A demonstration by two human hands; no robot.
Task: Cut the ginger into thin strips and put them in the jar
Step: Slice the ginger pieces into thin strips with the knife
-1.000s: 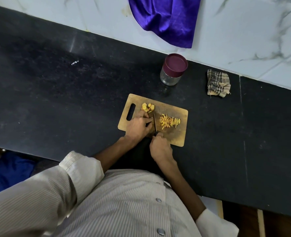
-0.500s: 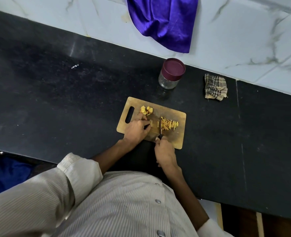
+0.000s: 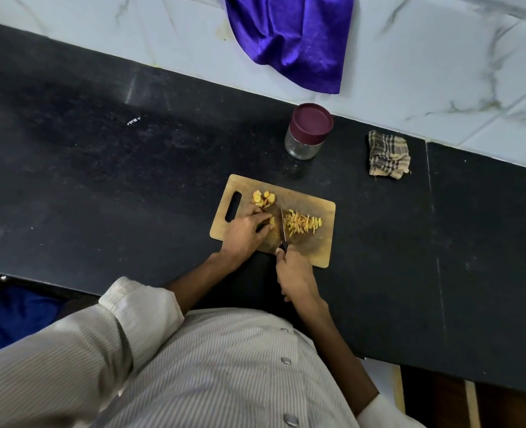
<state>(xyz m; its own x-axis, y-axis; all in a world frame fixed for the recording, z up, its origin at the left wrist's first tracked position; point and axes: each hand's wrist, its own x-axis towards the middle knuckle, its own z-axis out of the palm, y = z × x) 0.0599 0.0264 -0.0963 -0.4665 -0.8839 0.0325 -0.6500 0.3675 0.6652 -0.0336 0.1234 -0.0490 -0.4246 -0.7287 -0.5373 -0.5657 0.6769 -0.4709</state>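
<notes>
Two bare hands work over a light wooden cutting board w/ a slot handle (image 3: pixel 320 251) on the black stone counter (image 3: pixel 101 180). Left hand (image 3: pixel 244 231) has fingers curled down, pinning a small yellow ginger piece (image 3: pixel 272 223) to the board. Right hand (image 3: pixel 295 273) is clenched round the dark handle of a small kitchen knife (image 3: pixel 283 230); blade points away from the person, just right of that piece, prob. touching the board, hard to tell. Right of the blade: heap of thin yellow ginger strips (image 3: pixel 303 225). Uncut ginger slices (image 3: pixel 263 199) lie near the board's far edge, beside the slot. Clear glass jar w/ maroon lid (image 3: pixel 308 131) stands beyond the board, lid on. Checked folded cloth (image 3: pixel 388 157) to the jar's right; shiny purple fabric (image 3: pixel 292 38) hangs over the white marble wall.
</notes>
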